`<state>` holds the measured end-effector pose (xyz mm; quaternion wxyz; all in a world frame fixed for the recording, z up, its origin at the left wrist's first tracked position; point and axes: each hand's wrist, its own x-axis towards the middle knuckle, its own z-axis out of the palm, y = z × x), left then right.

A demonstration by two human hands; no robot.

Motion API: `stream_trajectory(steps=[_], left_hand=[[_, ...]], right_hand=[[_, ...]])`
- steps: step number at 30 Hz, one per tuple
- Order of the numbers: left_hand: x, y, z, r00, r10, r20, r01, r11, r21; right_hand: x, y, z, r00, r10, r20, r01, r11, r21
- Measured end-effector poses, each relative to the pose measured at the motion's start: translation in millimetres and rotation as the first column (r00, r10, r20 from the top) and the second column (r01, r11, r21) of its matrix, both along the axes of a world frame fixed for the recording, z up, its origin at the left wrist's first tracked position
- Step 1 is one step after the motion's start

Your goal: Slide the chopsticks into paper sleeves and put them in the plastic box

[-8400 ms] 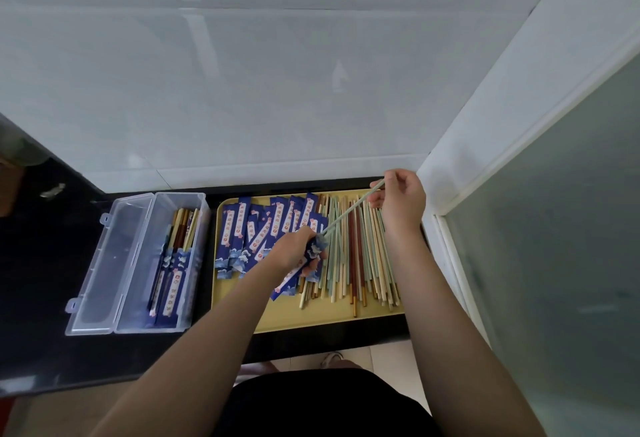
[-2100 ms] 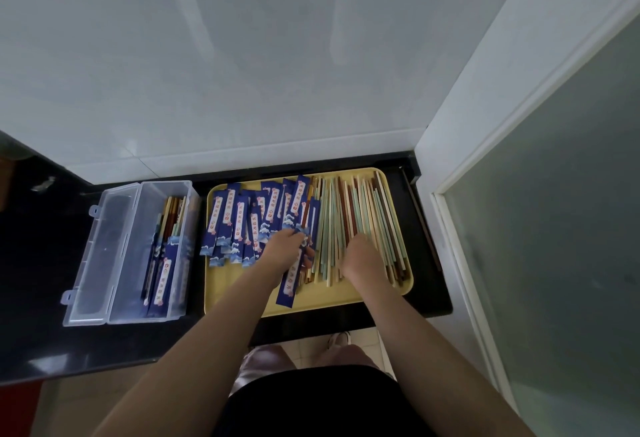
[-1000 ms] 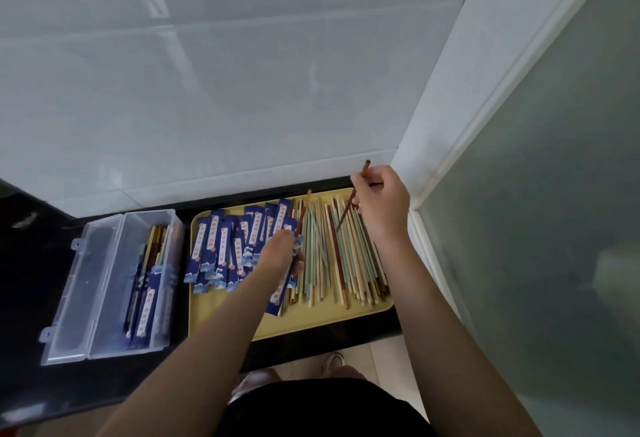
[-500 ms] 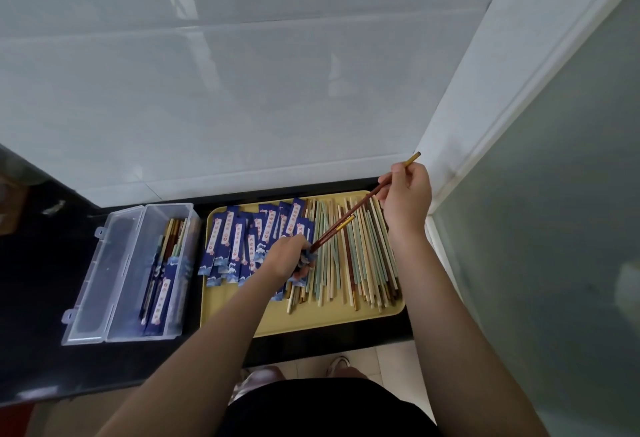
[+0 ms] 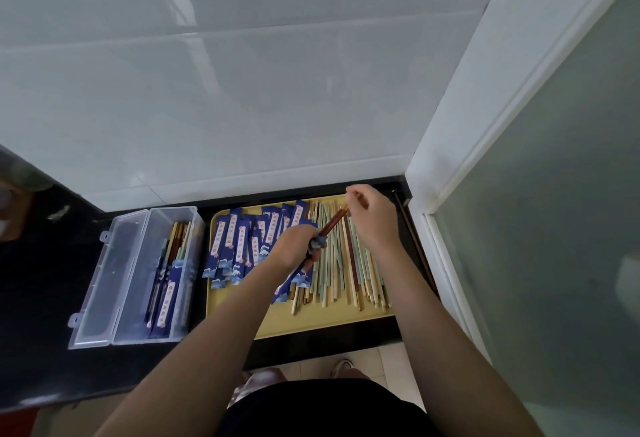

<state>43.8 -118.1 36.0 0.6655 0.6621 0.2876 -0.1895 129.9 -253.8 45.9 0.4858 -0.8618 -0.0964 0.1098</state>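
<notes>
A yellow tray holds a fan of blue paper sleeves on its left half and several loose chopsticks on its right half. My left hand grips one blue sleeve near its mouth. A pair of dark red chopsticks sticks partway out of that sleeve. My right hand pinches their top ends. The clear plastic box stands open to the left, with several sleeved chopsticks inside.
The tray and box sit on a black counter against a white tiled wall. A white door frame and frosted glass panel close off the right side. The box lid lies folded open on the left.
My right hand has come down and left, and the dark red chopsticks have gone deeper into the sleeve that my left hand holds.
</notes>
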Motion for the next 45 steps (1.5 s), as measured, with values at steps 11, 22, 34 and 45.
stream_trajectory(steps=[11,22,34,45], left_hand=[[-28.1,60.4,-12.1,0.979,0.177,0.106,-0.199,0.947,0.251],[-100.5,183.5,-27.8,0.884,0.468,0.002,-0.32,0.601,0.732],[-108.5,202.8,-50.7,0.934,0.215,-0.284,0.038,0.732,0.681],[-106.0,189.8,-49.2,0.921,0.357,-0.155,-0.158,0.707,0.689]], right_hand=[[-25.5,45.0,-28.6,0.944,0.058,-0.325,-0.116,0.98,-0.163],[-82.0,130.1,-86.6,0.955,0.023,-0.297,-0.179,0.843,-0.508],[-81.8,149.2,-102.7,0.924,-0.165,-0.344,-0.058,0.831,-0.553],[-73.7,134.7,-105.4,0.906,-0.173,-0.386,-0.024,0.89,-0.455]])
